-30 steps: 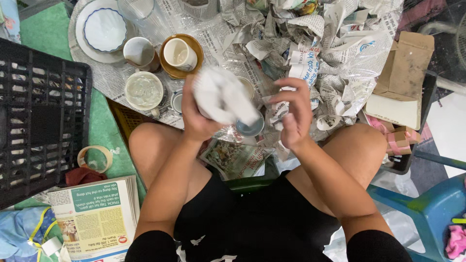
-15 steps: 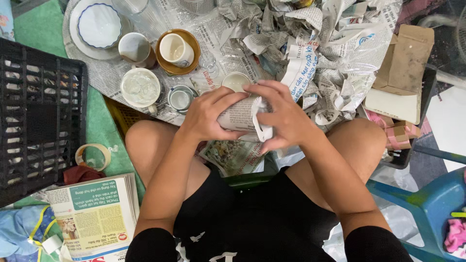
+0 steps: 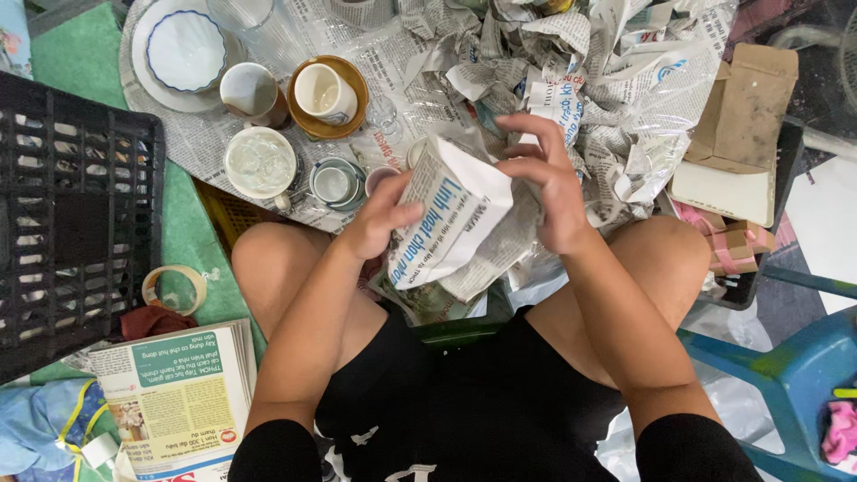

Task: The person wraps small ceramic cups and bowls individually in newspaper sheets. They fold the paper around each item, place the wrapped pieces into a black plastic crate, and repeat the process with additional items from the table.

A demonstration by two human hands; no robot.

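A newspaper-wrapped bundle (image 3: 455, 219) is held between my knees, above my lap. My left hand (image 3: 379, 219) grips its left side. My right hand (image 3: 549, 187) presses on its right side, fingers curled over the paper. What is inside the wrapping is hidden. Just beyond the bundle, on spread newspaper, stand a white mug (image 3: 261, 163), a small glass cup on a saucer (image 3: 335, 183), a white cup on a brown saucer (image 3: 326, 94) and a brown-rimmed cup (image 3: 250, 92).
A black plastic crate (image 3: 71, 214) stands at left. A white plate with a blue-rimmed bowl (image 3: 183, 49) lies at top left. Crumpled newspaper (image 3: 571, 80) piles at top. A cardboard box (image 3: 736, 125) sits right, a tape roll (image 3: 174, 287) and newspaper stack (image 3: 174, 397) lower left, a blue stool (image 3: 794, 366) lower right.
The bundle has come lower and nearer to my lap, and more paper now wraps it. Both hands shifted along its sides while folding the paper around it.
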